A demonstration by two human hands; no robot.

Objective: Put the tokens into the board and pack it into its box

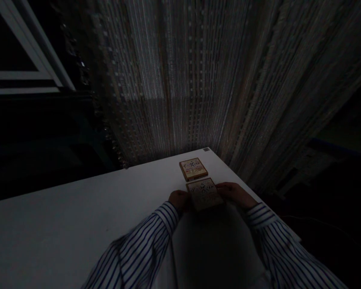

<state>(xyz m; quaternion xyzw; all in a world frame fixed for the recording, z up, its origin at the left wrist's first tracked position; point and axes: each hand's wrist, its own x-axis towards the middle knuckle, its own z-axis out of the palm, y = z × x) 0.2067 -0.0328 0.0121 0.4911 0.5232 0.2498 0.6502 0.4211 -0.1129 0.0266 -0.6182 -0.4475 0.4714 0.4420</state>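
Observation:
A flat square box (204, 194) with dark writing on its pale top is held between both hands near the table's edge. At the box's left side, my left hand (179, 200) is closed on it. My right hand (233, 193) grips the right side, its fingers along the edge. Just beyond lies a second box (193, 168) of similar look, with a brown rim, flat on the white table. The undersides of the held box and the fingertips are hidden in the dim light.
The white table (78, 208) stretches to the left. A small dark square (206, 149) marks its far corner. Behind it hangs a string curtain (180, 80). A pale frame (24, 76) stands at the upper left. The right side is very dark.

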